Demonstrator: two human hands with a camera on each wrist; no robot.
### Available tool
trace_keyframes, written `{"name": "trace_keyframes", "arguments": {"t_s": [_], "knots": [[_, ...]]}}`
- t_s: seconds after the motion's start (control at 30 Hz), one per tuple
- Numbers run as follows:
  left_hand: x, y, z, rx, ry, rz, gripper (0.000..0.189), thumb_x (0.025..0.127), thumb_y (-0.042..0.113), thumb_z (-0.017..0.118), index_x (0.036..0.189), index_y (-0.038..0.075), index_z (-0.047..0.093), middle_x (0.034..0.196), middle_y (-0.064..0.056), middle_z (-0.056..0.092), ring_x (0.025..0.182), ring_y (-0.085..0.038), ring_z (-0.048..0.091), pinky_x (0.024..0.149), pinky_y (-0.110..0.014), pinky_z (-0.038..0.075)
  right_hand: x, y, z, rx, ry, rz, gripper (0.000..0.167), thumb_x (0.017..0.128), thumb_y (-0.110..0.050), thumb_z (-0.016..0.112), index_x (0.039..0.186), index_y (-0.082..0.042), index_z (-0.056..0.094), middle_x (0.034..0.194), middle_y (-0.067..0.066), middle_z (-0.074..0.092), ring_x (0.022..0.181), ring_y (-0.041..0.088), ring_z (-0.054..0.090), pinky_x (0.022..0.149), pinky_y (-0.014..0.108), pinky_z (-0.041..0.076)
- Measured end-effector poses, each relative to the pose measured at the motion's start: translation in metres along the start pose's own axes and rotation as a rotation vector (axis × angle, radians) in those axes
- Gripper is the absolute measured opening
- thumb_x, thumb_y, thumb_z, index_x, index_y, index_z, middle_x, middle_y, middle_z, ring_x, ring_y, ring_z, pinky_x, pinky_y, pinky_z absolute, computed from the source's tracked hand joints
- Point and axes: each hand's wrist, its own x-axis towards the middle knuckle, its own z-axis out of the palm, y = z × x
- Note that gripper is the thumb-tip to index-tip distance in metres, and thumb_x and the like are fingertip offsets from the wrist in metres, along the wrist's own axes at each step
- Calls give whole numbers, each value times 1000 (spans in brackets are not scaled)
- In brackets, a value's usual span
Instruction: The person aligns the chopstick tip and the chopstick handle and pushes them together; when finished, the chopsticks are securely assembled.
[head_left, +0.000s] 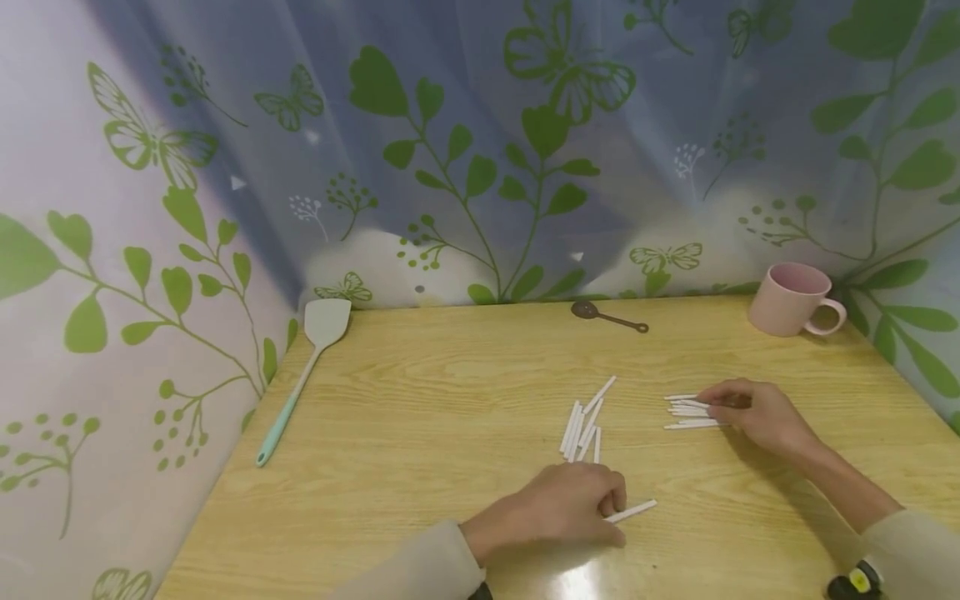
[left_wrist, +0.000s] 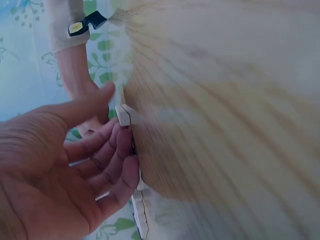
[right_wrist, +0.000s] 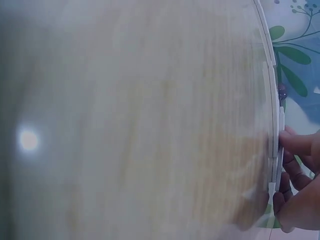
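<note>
Thin white sticks lie in two groups on the table. My left hand point(head_left: 558, 507) is low over the table in front of the loose middle pile point(head_left: 576, 429). One single white stick point(head_left: 632, 511) lies between its thumb and fingers, which stand apart in the left wrist view. The stick's near end is hidden by the hand. To the right, my right hand point(head_left: 767, 417) pinches a white stick point(right_wrist: 281, 145) with thumb and fingertips, at the right end of the second pile point(head_left: 686, 410). Sticks there lie roughly side by side, partly covered by the fingers.
A pale spatula point(head_left: 327, 321) with a mint handle lies along the table's left side. A small brown spoon point(head_left: 600, 313) is near the back edge. The pink mug point(head_left: 787, 304) stands at the back right. Patterned curtain point(head_left: 465, 167) borders the wooden table point(head_left: 420, 375).
</note>
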Motion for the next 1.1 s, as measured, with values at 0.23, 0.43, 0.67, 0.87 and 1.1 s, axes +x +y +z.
{"name": "trace_keyframes", "arguments": {"t_s": [0.23, 0.43, 0.67, 0.87, 1.1], "knots": [[3, 5, 0, 8, -4, -27, 15, 93, 21, 79, 107, 17, 74, 83, 16, 69, 69, 9, 55, 62, -8, 44, 0, -3, 3, -6, 13, -14, 22, 102, -10, 68, 121, 0, 72, 119, 22, 72, 106, 35, 68, 75, 19, 52], [-4, 2, -2, -53, 18, -27, 9, 94, 16, 76, 102, 16, 78, 74, 17, 65, 62, 6, 52, 57, -10, 44, 0, -7, 2, -16, 41, -19, 23, 104, -10, 63, 121, 3, 71, 116, 23, 72, 101, 27, 67, 73, 18, 50], [-16, -13, -22, -141, 82, -7, 12, 96, 14, 72, 106, 13, 79, 81, 14, 61, 68, 2, 52, 62, -13, 46, 1, -15, -4, 40, 33, -34, 23, 108, -11, 57, 121, 5, 68, 119, 24, 69, 95, 4, 59, 73, 20, 50], [-30, -29, -52, -159, 155, -12, 11, 98, 11, 71, 106, 12, 78, 90, 9, 65, 74, 0, 54, 65, -14, 48, 3, -22, -5, 163, -12, -57, 28, 110, -12, 51, 124, 10, 60, 99, 17, 65, 78, 4, 54, 62, 26, 47], [-56, -49, -85, -287, 241, -77, 14, 102, 15, 67, 112, 11, 77, 88, 7, 72, 70, -4, 57, 60, -20, 48, 5, -37, -3, 410, -78, -214, 21, 111, -10, 48, 116, 7, 59, 80, 8, 58, 55, 21, 40, 45, 39, 34]]}}
